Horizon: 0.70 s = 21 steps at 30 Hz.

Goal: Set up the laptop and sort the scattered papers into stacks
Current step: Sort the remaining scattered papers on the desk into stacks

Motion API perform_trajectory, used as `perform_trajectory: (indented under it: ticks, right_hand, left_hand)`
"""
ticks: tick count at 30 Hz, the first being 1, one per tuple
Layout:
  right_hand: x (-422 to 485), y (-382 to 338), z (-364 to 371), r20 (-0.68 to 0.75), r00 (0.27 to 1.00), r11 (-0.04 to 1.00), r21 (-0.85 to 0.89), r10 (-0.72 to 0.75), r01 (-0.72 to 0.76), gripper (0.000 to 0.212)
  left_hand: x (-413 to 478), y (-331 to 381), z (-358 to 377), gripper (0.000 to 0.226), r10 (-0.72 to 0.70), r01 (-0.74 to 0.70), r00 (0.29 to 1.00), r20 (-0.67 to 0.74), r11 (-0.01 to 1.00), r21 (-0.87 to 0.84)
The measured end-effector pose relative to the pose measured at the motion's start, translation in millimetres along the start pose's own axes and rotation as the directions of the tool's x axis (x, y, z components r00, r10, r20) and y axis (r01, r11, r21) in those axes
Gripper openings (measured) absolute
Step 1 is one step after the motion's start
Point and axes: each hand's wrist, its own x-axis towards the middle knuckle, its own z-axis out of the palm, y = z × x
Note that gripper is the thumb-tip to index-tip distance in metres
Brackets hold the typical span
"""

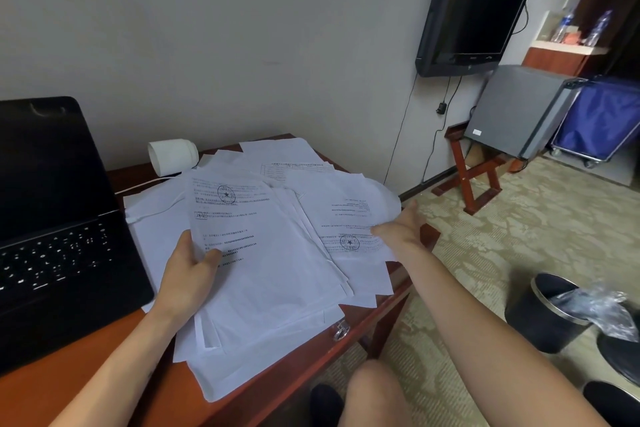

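The laptop (52,218) sits left on the desk (104,374); the papers (277,253) spread right of it.

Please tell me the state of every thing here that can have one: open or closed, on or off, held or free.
laptop: open, screen dark, keys lit.
papers: scattered, overlapping, not yet stacked.
left hand: grips the stamped sheet, thumb on top.
right hand: open, fingers straight, at the right sheet.
television: screen dark.
waste bin: open-topped, plastic bag inside.
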Motion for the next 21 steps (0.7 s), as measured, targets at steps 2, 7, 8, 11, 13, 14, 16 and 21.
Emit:
perform_trajectory:
  ticks: [2, 7, 8, 11, 13, 14, 16, 21]
  right_hand:
    - [1, 3, -2, 0.006, 1.000, 0.999, -0.034, -0.013, 0.013, 0.115]
    - [-3, 0, -14, -0.015, 0.996, 0.995, 0.039, 0.093, -0.093, 0.104]
    - [-2, 1, -17, -0.012, 0.995, 0.994, 0.051, 0.096, -0.095, 0.094]
    - [2, 5, -26, 0.003, 0.999, 0.999, 0.024, 0.043, -0.043, 0.047]
    - [-1, 8, -34, 0.010, 1.000, 0.999, 0.040, 0.022, -0.022, 0.028]
    - [-4, 9, -38, 0.001, 1.000, 0.999, 0.045, 0.008, -0.008, 0.024]
    - [-10, 13, -46, 0.023, 1.000, 0.999, 0.048, -0.002, 0.001, 0.015]
    - [-15, 28, -50, 0.154, 0.988, 0.998, 0.065, -0.005, -0.005, 0.015]
  left_hand:
    - [1, 0, 0, 0.039, 0.001, -0.001, 1.000, -0.005, 1.000, 0.010]
    - [2, -2, 0, 0.039, -0.015, 0.015, 1.000, -0.003, 1.000, 0.009]
    - [2, -2, 0, 0.039, -0.013, 0.013, 1.000, -0.003, 1.000, 0.008]
    - [2, -1, -2, 0.040, -0.008, 0.008, 1.000, 0.006, 1.000, 0.009]
    - [0, 0, -3, 0.040, -0.011, 0.011, 1.000, 0.007, 1.000, 0.010]
    - [-2, 0, -3, 0.040, -0.007, 0.007, 1.000, 0.010, 1.000, 0.010]
    - [-5, 3, -1, 0.040, 0.009, -0.009, 1.000, 0.003, 1.000, 0.005]
    - [-9, 8, -3, 0.038, 0.036, -0.037, 0.999, -0.016, 0.999, -0.028]
